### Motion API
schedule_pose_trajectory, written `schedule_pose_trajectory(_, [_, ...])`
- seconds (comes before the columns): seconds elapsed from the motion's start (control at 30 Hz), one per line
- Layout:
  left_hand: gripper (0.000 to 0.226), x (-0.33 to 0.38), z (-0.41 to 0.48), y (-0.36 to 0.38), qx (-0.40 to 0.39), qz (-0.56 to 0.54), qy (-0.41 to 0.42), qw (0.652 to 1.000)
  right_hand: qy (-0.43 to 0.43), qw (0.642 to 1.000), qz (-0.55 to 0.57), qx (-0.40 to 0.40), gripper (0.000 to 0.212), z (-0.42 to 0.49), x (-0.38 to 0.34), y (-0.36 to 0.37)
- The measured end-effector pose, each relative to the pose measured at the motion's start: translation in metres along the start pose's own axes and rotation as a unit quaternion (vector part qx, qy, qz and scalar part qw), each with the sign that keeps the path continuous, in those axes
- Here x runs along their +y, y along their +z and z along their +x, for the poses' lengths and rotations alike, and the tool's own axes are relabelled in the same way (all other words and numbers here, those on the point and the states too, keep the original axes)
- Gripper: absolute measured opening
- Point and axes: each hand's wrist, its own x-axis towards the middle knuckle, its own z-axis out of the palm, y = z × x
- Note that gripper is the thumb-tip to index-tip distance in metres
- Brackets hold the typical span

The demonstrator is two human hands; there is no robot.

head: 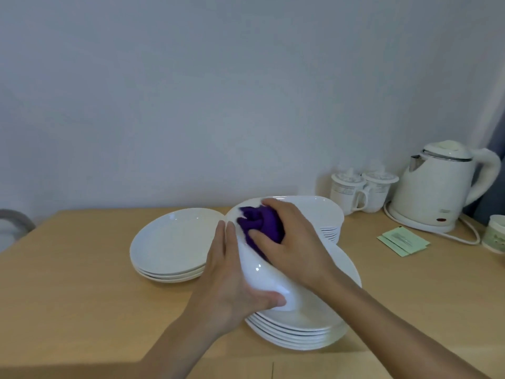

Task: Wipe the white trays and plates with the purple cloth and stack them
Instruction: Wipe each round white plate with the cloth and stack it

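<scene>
My left hand (232, 280) grips the near-left edge of a white plate (262, 272), held tilted above the table. My right hand (292, 242) presses a bunched purple cloth (259, 222) against the plate's upper face. Under the held plate sits a stack of several white plates (300, 332) near the front edge. A second stack of three white plates (169, 242) lies to the left. Behind my hands, a stack of white trays (325, 214) stands partly hidden.
On the wooden table (82, 283) at the back right stand two lidded white mugs (355, 190) and a white electric kettle (442, 187) with its cord. Green sachets (404, 240) lie by the kettle. A small cup (496, 233) sits at the right edge.
</scene>
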Motion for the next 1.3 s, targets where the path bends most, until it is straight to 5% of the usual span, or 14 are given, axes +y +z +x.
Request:
schedule_pose_trajectory(0.13, [0.142,0.005,-0.001,-0.001,0.022,-0.012,0.015,1.000,-0.037,0.996,-0.048,-0.067,0.048,0.064,-0.030,0.023])
schedule_pose_trajectory(0.3, [0.135,0.005,-0.004,-0.001,-0.007,0.035,-0.035,0.999,0.098,0.978,-0.059,-0.171,0.038,0.127,-0.003,0.026])
schedule_pose_trajectory(0.7, [0.130,0.003,-0.002,-0.002,-0.007,0.020,-0.026,0.999,0.241,0.961,0.139,0.009,0.014,0.012,0.075,-0.055])
schedule_pose_trajectory(0.8, [0.127,0.003,-0.001,-0.001,0.000,0.023,-0.025,0.999,0.167,0.984,0.052,-0.035,0.026,-0.035,0.065,-0.064])
schedule_pose_trajectory(0.97, [0.116,0.006,-0.001,-0.004,-0.011,0.026,0.002,1.000,0.037,0.982,-0.033,-0.183,0.077,-0.086,0.040,-0.069])
schedule_pose_trajectory(1.13, [0.087,0.009,-0.009,-0.025,-0.025,-0.148,0.045,0.988,-0.097,0.974,-0.139,-0.150,0.074,-0.071,0.027,-0.060])
schedule_pose_trajectory(1.3, [0.116,-0.004,-0.008,-0.030,-0.033,-0.283,0.018,0.958,-0.158,0.973,-0.143,-0.087,0.070,-0.043,-0.006,-0.014])
